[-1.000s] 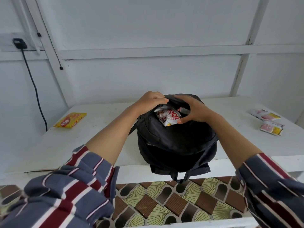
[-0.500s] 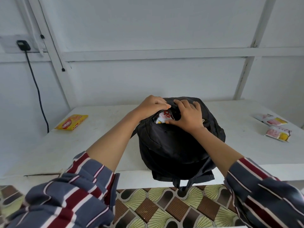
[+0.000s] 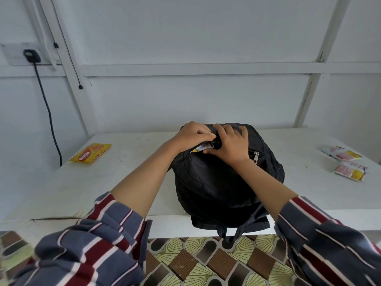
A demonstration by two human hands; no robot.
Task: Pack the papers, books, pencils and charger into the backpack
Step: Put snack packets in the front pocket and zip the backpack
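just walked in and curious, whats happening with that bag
A person in a striped shirt is packing a black backpack on a white table. The left hand grips the top edge of its opening, while the right hand presses a snack packet down into it; only a corner of the packet shows. A yellow biscuit pack lies on the table to the left and two small packets to the right, all untouched.

Backpack (image 3: 222,182) is sitting on the counter (image 3: 123,182) at its front edge, with straps hanging over that edge. Left hand (image 3: 193,135) and right hand (image 3: 231,145) are lying side by side on the backpack's top, and a wrapper (image 3: 201,149) is poking out of the opening under them. Biscuit packet (image 3: 90,152) is lying well left of the backpack, two sachets (image 3: 348,164) well right. Wall plug (image 3: 31,55) is sitting behind the backpack to the left, up on the wall.
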